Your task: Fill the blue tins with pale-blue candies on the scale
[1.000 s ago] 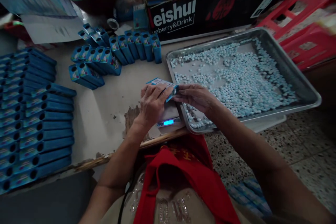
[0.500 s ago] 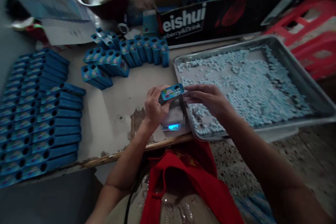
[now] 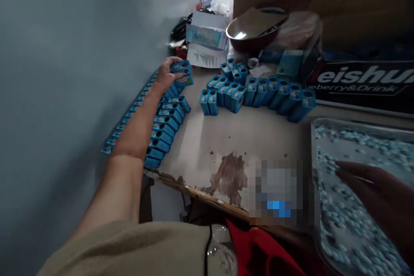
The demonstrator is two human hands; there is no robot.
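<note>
At the far left, my left hand grips a small blue candy box with a dark round hole in its top. That box is at the far end of the rows of similar blue boxes by the wall; my forearm hides part of those rows. On the right, my right hand is dark and partly cut off by the frame. Its fingers are stretched out low over the pale blue candies in the metal tray, with nothing visible in them.
More blue boxes stand in a curved group mid-table. Behind them are a red bowl, a roll of tape and a black printed carton. A pixelated device sits near the worn front edge, beside the tray.
My left hand has carried the blue box from beside the tray to the far left rows. My right hand has moved away from the box, over the candies. The view has swung left.
</note>
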